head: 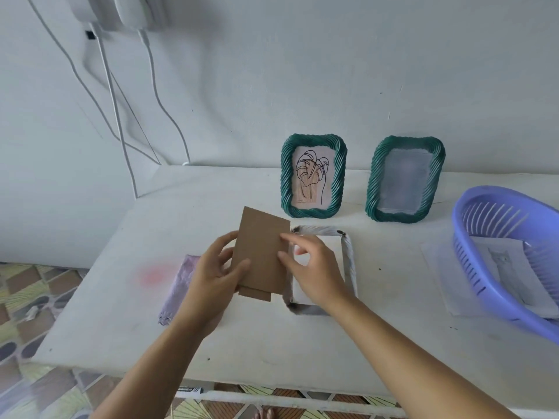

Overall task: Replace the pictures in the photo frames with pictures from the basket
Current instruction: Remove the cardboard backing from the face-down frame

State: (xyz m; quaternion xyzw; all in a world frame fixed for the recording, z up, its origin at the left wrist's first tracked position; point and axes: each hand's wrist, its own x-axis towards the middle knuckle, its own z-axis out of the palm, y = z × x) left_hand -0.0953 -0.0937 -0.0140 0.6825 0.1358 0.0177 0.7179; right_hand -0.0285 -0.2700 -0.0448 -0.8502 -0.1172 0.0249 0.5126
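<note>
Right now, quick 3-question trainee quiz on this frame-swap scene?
1. True or false: the left green frame and the right green frame both lie flat on the table.
2. What do the left hand and the right hand hold between them? A) brown cardboard sheet B) a pen C) a mug
3. Fill in: the leaf line drawing sits in the ___ green frame.

Key: 1 false, both stand upright; 2 A; 3 left.
</note>
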